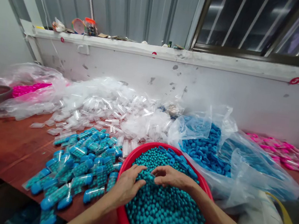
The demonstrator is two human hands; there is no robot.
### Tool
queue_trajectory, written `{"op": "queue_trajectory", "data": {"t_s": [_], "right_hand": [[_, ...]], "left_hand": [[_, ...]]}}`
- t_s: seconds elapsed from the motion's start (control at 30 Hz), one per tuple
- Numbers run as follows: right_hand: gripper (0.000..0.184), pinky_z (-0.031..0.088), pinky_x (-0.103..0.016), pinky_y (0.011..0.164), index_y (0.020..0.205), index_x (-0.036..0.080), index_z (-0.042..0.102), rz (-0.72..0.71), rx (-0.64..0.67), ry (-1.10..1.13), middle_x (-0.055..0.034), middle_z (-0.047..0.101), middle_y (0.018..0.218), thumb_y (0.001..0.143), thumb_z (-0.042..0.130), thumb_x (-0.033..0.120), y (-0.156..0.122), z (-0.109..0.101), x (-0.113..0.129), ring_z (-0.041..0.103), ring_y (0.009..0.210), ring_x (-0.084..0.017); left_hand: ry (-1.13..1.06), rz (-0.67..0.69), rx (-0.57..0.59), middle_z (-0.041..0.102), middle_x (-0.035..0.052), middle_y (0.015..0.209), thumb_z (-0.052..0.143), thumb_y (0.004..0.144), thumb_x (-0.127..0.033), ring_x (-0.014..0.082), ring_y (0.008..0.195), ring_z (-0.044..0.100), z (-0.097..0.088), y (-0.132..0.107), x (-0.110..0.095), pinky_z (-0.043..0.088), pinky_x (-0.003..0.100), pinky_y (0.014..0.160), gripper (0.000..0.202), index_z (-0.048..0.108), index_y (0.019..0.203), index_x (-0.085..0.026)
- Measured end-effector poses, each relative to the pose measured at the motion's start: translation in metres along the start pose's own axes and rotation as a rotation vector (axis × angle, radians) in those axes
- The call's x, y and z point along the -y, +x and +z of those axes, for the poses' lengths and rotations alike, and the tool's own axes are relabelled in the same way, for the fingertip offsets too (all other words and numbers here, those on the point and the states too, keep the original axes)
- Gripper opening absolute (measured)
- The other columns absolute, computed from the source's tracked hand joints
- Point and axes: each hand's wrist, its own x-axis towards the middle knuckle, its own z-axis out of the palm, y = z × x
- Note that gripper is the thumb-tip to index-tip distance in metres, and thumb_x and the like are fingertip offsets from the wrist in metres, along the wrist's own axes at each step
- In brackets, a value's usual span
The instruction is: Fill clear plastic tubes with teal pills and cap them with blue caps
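Observation:
A red basin (124, 217) at the table's front holds a deep layer of small teal balls (165, 211). Both my hands rest on the balls near the basin's far side, fingertips meeting. My left hand (125, 186) is curled over the balls at the basin's left rim. My right hand (170, 177) pinches something small and bluish between its fingers; I cannot make out what. A few blue caps (173, 152) lie on the balls at the back of the basin.
Left of the basin lies a heap of filled clear tubes with blue caps (81, 169). Behind it is a pile of empty clear tubes (102, 111). A plastic bag of blue caps (207, 149) sits right of the basin. Pink pieces lie at far left (27, 89) and far right (284, 152).

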Motion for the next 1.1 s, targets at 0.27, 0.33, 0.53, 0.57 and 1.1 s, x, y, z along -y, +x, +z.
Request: {"op": "queue_trajectory", "data": {"t_s": [0.27,0.33,0.53,0.57,1.1], "right_hand": [[0.041,0.032,-0.017,0.038,0.094,0.017,0.048,0.002,-0.049,0.332,0.0002,0.059,0.078,0.078,0.044,0.055,-0.013,0.023,0.001,0.050,0.041,-0.005],[0.037,0.032,-0.016,0.038,0.102,0.019,0.047,-0.046,-0.168,0.240,0.0026,0.057,0.075,0.079,0.048,0.047,-0.018,0.027,0.003,0.047,0.041,-0.004],[0.019,0.027,-0.014,0.036,0.090,0.020,0.051,-0.142,-0.172,0.213,0.0087,0.045,0.060,0.074,0.056,0.027,-0.026,0.032,0.005,0.035,0.039,-0.003],[0.016,0.026,-0.014,0.035,0.085,0.020,0.050,-0.121,-0.135,0.212,0.0097,0.043,0.056,0.072,0.057,0.025,-0.027,0.031,0.005,0.035,0.037,-0.003],[0.024,0.033,-0.024,0.057,0.097,0.022,0.057,0.090,-0.562,-1.328,-0.0058,0.056,0.089,0.086,0.038,0.013,-0.018,-0.025,0.002,0.054,0.074,-0.017]], "left_hand": [[-0.725,-0.284,0.177,0.053,-0.0023,0.065,0.053,0.072,-0.037,0.0105,0.060,0.052,0.018,0.009,-0.012,0.040,0.019,0.050,0.022,0.045,0.077,-0.017],[-0.805,-0.361,0.191,0.052,-0.0028,0.065,0.055,0.070,-0.041,0.0105,0.057,0.054,0.020,0.008,-0.012,0.038,0.018,0.045,0.028,0.042,0.077,-0.017],[-0.835,-0.375,0.323,0.051,-0.0054,0.058,0.057,0.067,-0.046,0.0093,0.042,0.054,0.024,0.006,-0.012,0.031,0.014,0.033,0.035,0.040,0.079,-0.018],[-0.814,-0.361,0.342,0.051,-0.0054,0.058,0.057,0.067,-0.045,0.0088,0.041,0.054,0.025,0.006,-0.012,0.030,0.014,0.032,0.035,0.040,0.078,-0.017],[-0.935,-0.475,0.264,0.058,-0.0009,0.068,0.059,0.067,-0.046,0.0113,0.050,0.058,0.020,0.009,-0.007,0.035,0.017,0.040,0.040,0.043,0.088,-0.016]]}}
